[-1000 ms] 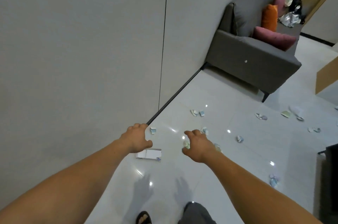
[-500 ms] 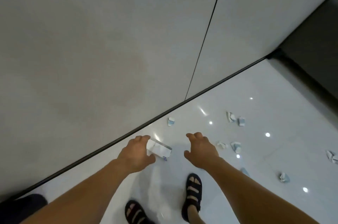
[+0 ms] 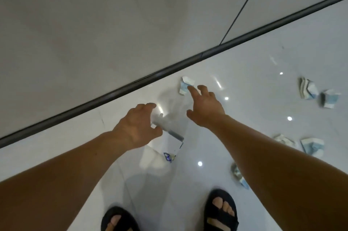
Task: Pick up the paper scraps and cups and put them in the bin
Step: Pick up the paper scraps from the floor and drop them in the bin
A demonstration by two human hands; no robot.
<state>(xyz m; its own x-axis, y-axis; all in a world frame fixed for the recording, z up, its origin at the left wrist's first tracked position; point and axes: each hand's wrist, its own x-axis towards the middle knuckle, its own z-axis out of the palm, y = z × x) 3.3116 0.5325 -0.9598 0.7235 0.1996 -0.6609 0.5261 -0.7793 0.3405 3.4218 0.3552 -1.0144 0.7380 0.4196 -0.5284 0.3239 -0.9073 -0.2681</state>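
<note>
- Step in hand: pickup; we held both hands out over scraps; no bin showed.
- Our left hand (image 3: 137, 125): fingers curled at the white folded paper (image 3: 170, 144) low by the floor (image 3: 244, 72); grip clenched or not, we could not tell.
- Our right hand (image 3: 204, 106): grip released, fingers spread, forefinger at a blue-white scrap (image 3: 185, 85).
- Next move, we judged: pinch both, lift, find the bin.

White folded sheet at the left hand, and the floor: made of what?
White folded sheet: looks like thin paper or card, matte, crisp straight edges, small blue print. Glossy pale floor: probably polished tile, mirrors light spots and the sheet, faint joint line.
</note>
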